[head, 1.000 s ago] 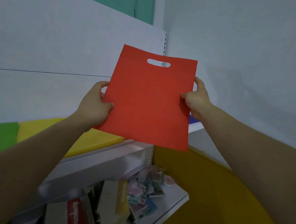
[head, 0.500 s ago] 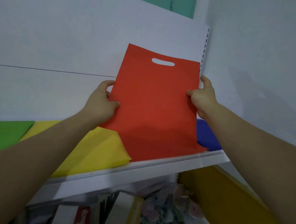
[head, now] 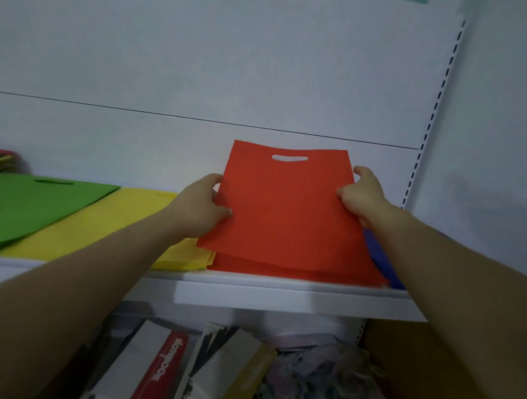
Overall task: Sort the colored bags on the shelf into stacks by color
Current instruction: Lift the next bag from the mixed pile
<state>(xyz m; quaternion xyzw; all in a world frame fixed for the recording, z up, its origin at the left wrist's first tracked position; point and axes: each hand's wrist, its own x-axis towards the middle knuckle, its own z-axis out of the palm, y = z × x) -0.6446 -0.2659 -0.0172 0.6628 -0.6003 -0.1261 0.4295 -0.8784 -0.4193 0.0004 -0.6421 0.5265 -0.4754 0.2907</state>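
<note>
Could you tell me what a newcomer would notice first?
The red bag, gripped at its sides by the left hand and right hand, tilts over a red stack on the shelf. A yellow stack and a green stack lie to its left; a blue stack shows at right.

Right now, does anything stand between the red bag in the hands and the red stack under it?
Nothing visible does. The left hand and right hand hold the red bag tilted directly over the red stack; the yellow stack lies beside it to the left.
</note>
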